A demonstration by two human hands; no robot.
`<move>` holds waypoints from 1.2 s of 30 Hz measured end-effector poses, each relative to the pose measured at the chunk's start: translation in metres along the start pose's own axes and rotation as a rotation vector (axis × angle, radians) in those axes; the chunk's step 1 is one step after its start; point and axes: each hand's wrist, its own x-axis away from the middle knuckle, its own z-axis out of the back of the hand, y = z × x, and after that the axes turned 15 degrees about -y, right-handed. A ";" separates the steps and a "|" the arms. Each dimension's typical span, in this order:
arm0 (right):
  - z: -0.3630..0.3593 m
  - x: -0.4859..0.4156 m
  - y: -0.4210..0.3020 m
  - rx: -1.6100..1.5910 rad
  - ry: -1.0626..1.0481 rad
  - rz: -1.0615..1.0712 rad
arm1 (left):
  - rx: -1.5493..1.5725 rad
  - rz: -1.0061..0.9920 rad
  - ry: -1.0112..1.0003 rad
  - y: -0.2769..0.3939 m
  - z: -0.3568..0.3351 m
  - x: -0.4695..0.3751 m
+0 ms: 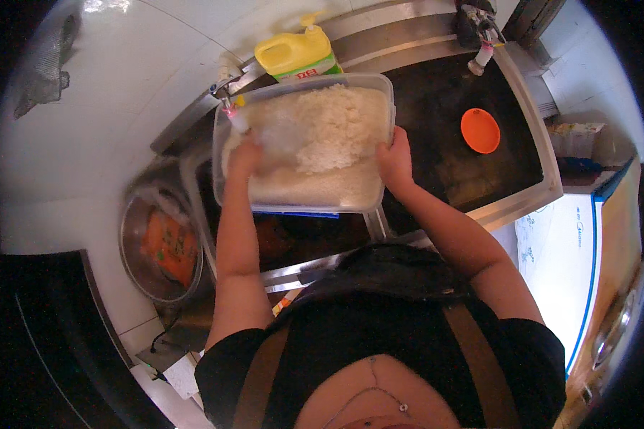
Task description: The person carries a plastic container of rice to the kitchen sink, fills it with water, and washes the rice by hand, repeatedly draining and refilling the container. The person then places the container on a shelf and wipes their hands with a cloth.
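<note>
A clear plastic tub is over the left side of a double metal sink. It contains white grains that look like rice, heaped in the middle and right, with cloudy liquid around them. My right hand grips the tub's right wall, thumb on the inner side. Inside the tub at the left, my left hand is blurred by motion, and its fingers are not clear. Just above it is the white-tipped spout of a tap.
Behind the tub stands a yellow detergent jug with a pump. An orange dish lies in the right basin, below a second tap. To the left is a round metal bowl with an orange packet inside.
</note>
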 end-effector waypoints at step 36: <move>0.001 0.001 -0.006 0.048 0.012 0.015 | 0.598 -0.007 0.284 -0.015 0.009 0.011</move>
